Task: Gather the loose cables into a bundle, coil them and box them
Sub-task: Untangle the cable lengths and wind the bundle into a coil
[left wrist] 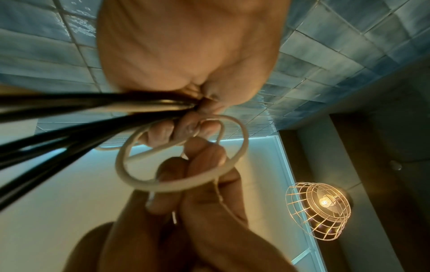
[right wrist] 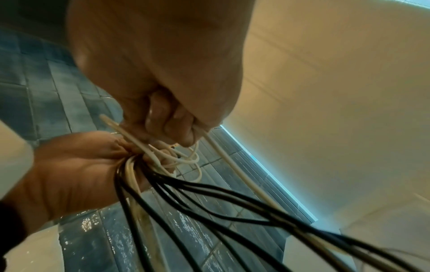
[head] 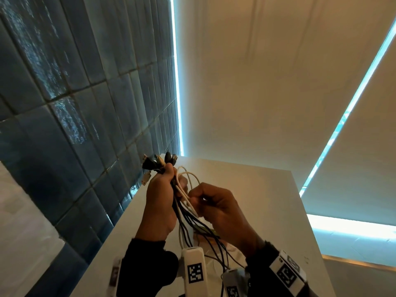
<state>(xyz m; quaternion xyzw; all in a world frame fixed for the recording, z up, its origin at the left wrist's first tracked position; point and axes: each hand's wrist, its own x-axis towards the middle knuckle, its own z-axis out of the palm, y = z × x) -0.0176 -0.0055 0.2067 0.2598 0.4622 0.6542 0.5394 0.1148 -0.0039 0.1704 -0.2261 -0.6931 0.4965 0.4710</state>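
The left hand (head: 159, 196) is clenched round a bundle of black and white cables (head: 188, 219), plug ends (head: 159, 161) sticking out above the fist (strands trail down toward the white tabletop (head: 267, 200)). The right hand (head: 220, 209) pinches a white cable loop (left wrist: 181, 152) just beside it.

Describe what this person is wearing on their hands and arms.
Both hands, left hand and right hand, are bare. Dark long sleeves reach the wrists. Each wrist carries a white strapped-on block printed with black-and-white square code markings; another marker sits on the right wrist.
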